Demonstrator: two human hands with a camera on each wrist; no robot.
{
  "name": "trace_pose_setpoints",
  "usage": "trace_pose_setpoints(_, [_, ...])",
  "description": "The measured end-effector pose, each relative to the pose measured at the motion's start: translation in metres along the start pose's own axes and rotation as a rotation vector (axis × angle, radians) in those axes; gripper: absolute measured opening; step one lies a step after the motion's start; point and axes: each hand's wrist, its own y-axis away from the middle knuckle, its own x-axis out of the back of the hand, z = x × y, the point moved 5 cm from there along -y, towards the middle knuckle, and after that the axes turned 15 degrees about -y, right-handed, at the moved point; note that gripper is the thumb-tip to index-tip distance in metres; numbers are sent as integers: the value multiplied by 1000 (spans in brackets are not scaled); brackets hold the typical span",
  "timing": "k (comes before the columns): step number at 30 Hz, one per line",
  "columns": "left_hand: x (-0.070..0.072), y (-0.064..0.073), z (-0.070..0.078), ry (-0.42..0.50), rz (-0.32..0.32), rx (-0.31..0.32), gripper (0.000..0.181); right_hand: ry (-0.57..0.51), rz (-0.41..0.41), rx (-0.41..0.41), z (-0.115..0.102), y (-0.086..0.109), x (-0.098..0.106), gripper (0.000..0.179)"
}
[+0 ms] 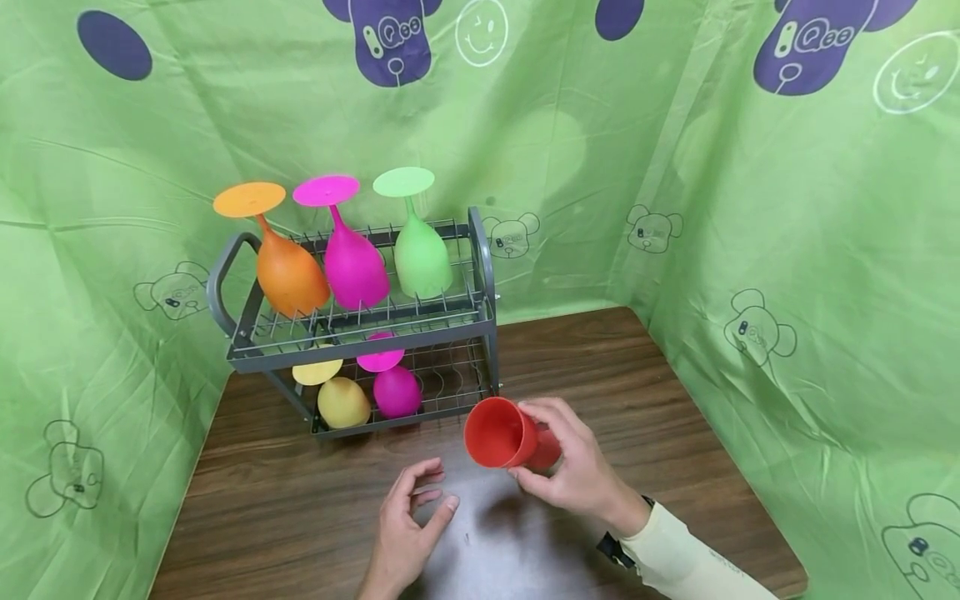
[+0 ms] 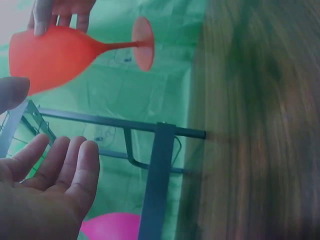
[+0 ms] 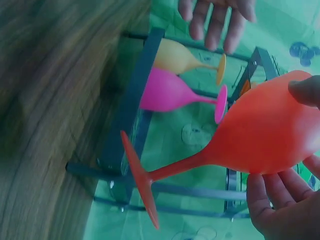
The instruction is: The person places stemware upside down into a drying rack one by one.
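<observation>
A red wine goblet (image 1: 495, 433) is held above the table by my right hand (image 1: 573, 458), fingers and thumb around its bowl near the rim. Its mouth faces up toward the head camera; in the right wrist view the stem and round foot of the goblet (image 3: 270, 125) point left. To the left of it, my left hand (image 1: 408, 525) hovers apart from the goblet with its fingers loosely bent and nothing in them. In the left wrist view the left hand (image 2: 55, 185) shows its palm and spread fingers below the goblet (image 2: 55, 55).
Behind the hands stands a two-tier grey dish rack (image 1: 360, 342). Upside-down orange (image 1: 292, 275), magenta (image 1: 356, 267) and green (image 1: 422, 258) goblets fill its top tier. Yellow (image 1: 343, 402) and magenta (image 1: 397, 392) goblets lie below. Green cloth (image 1: 570, 167) walls surround the wooden table (image 1: 660, 417).
</observation>
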Motion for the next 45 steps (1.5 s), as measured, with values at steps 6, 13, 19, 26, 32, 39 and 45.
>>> trace_pose_setpoints(6, [-4,0,8,33,-37,-3,69,57,-106,47,-6,5,-19,88])
trace_pose_setpoints(13, [-6,1,10,33,-68,46,87,255,-217,124,-10,10,-33,87])
trace_pose_setpoints(19, [-9,3,8,-4,-83,65,91,375,-281,171,-10,16,-43,82])
trace_pose_setpoints(26, [-12,3,8,-39,-116,19,89,380,-346,115,-5,21,-49,82])
trace_pose_setpoints(32, [-14,3,7,-58,-110,46,86,406,-367,117,-4,21,-52,81])
trace_pose_setpoints(39, [-14,1,5,-73,-85,13,79,417,-363,136,-5,19,-52,79])
trace_pose_setpoints(45, [-10,-2,3,-40,-58,23,78,410,-346,156,-6,16,-49,79])
